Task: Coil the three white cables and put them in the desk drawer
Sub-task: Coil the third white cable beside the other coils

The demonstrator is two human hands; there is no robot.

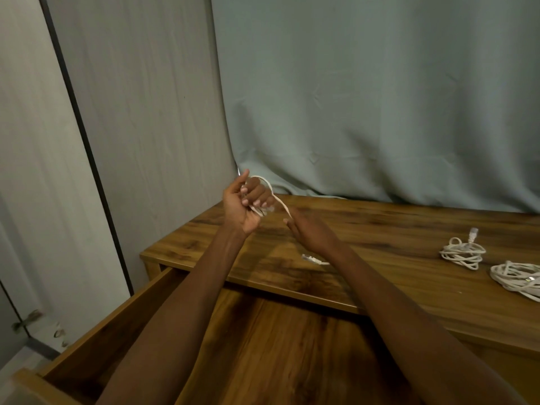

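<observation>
Left hand (247,204) is clenched around the white cable (274,197) loops, right hand (311,230) pinching its strand, two coiled cables (463,252) at 3 o'clock on the desk (380,226).

**One cable in the hands, two coiled on the surface**

The left hand (244,204) is raised above the wooden surface (380,229), fingers curled around loops of a white cable (274,197). The right hand (311,232) pinches the same cable just beside it. A plug (311,259) at the cable's end shows below the right wrist. Two coiled cables (463,252) (517,277) lie near each other at the right. The drawer (277,346) stands open below the arms.
</observation>
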